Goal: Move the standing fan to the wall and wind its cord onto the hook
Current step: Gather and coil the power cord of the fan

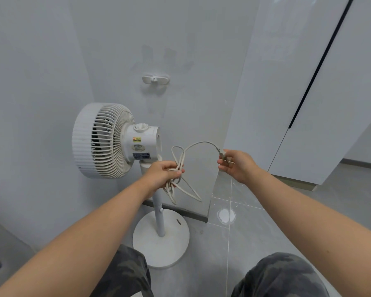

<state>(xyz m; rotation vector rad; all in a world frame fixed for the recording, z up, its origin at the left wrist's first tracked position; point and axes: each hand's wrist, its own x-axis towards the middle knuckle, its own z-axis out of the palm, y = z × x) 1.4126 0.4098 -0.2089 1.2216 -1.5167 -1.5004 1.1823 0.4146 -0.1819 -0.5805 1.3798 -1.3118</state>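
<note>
The white standing fan stands close to the grey wall on its round base, its head facing left. A white double-armed hook is fixed to the wall above the fan. My left hand grips a bundle of several loops of the beige cord just right of the fan's neck; loops hang below the fist. A free stretch of cord arcs over to my right hand, which pinches the plug at the cord's end.
A wall corner and white cabinet doors with a dark gap rise at the right. A round white patch marks the grey tiled floor. My knees in camouflage trousers are at the bottom edge, near the fan's base.
</note>
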